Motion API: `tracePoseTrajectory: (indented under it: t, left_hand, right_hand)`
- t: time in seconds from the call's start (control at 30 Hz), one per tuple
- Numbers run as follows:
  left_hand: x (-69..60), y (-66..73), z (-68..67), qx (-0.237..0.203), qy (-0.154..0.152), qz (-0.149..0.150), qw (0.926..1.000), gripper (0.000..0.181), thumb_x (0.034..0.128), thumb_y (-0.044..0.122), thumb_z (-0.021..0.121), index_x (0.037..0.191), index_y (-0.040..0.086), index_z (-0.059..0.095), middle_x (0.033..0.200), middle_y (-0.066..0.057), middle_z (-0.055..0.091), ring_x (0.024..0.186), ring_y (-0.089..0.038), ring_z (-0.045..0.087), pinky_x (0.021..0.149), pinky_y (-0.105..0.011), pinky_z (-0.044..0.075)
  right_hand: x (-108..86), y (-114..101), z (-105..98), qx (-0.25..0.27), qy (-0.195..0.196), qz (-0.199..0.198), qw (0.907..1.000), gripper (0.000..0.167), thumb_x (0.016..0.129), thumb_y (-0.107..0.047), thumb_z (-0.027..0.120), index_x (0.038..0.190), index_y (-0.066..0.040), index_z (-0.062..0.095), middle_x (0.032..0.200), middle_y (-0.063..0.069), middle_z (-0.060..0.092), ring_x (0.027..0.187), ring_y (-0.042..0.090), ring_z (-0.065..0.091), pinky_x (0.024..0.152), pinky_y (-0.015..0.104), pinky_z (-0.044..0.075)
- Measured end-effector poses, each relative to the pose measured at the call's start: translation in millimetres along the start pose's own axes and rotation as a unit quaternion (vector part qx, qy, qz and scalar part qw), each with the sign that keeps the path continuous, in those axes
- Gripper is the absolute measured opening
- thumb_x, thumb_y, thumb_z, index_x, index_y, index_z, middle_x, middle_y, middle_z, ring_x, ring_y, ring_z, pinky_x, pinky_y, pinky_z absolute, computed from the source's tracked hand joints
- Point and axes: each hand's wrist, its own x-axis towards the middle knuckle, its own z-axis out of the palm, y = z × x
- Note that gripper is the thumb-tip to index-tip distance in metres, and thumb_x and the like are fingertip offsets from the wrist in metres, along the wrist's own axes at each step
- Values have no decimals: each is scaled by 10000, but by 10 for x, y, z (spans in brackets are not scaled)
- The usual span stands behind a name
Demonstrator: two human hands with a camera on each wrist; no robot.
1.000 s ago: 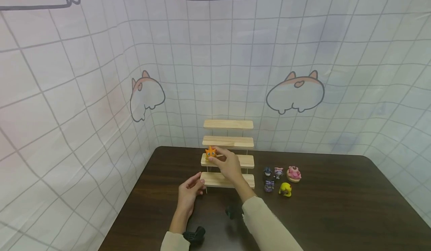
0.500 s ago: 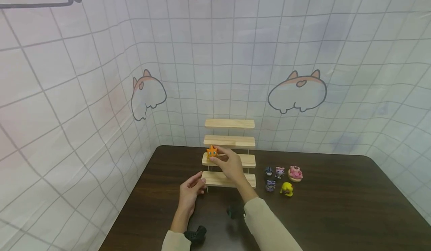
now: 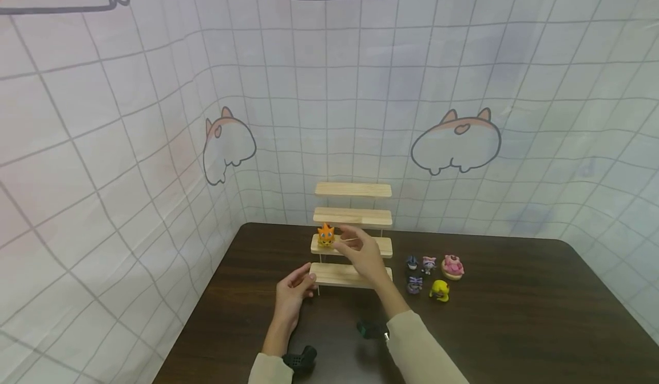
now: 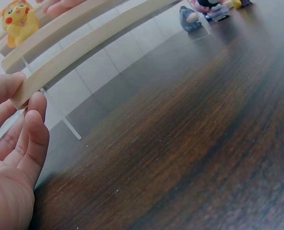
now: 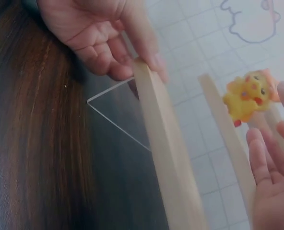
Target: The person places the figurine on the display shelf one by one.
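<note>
The orange-and-yellow figure [image 3: 326,236] stands at the left end of the second shelf from the bottom [image 3: 378,247]; it also shows in the left wrist view as a yellow figure [image 4: 21,23]. Just right of it is my right hand [image 3: 362,253], fingers apart from the figure and holding nothing. In the right wrist view the right hand [image 5: 276,177] is beside the figure [image 5: 250,96]. My left hand [image 3: 292,295] pinches the left end of the lowest shelf [image 3: 342,275]; the left wrist view shows thumb and fingers of the left hand [image 4: 17,143] around that corner.
Right of the wooden rack are several small figures: a dark blue one [image 3: 412,262], a pink-and-white one [image 3: 429,265], a pink one on a round base [image 3: 453,266], a purple one [image 3: 414,285] and a yellow one [image 3: 440,290]. A patterned grid cloth [image 3: 329,115] hangs behind the dark table [image 3: 515,292].
My right hand has let go of the orange-and-yellow figure and drawn back slightly to the right. The figure stays on the shelf. My left hand keeps its grip on the lowest shelf.
</note>
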Motion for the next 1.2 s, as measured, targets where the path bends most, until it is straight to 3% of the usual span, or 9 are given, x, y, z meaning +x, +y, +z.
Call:
tracePoseTrajectory:
  t: [0.1,0.23,0.47,0.83,1.2]
  left_hand:
    - [-10,-1,5,-3,-7,-28,10000,487,933,161,763,1372,-1,626,973,13,751,778,-90,692,658,-207,562]
    - [-17,-2,9,-8,-19,-20,10000,484,933,151,762,1369,-8,626,968,10,749,775,-93,691,655,-208,562]
    - [-21,1,15,63,-19,16,10000,490,934,166,764,1371,-7,625,996,-13,752,782,-94,692,658,-212,565]
    - [3,-27,25,86,43,13,10000,471,931,161,765,1359,9,641,1008,-29,753,786,-103,693,662,-220,569]
    - [13,-30,3,86,96,12,9999,470,932,156,764,1356,-4,640,983,-22,744,776,-100,687,650,-213,562]
  right_hand:
    - [-60,17,-66,12,127,-60,9999,412,946,-267,756,1321,-126,662,1164,96,710,1051,240,682,979,419,559]
    - [-180,27,-183,-31,263,-15,9996,364,941,-281,762,1271,-145,690,1110,66,724,995,186,688,955,348,556]
    - [-419,49,-463,6,289,74,9996,353,944,-298,757,1243,-118,707,1067,46,733,1005,114,687,945,250,538]
    - [-776,116,-989,-104,289,-191,9993,281,975,-194,716,1216,-51,696,1082,148,732,950,36,680,852,182,552]
    - [-887,167,-1464,-711,558,-165,9958,262,1000,-217,684,1217,-70,690,1109,94,732,972,-5,673,866,122,521]
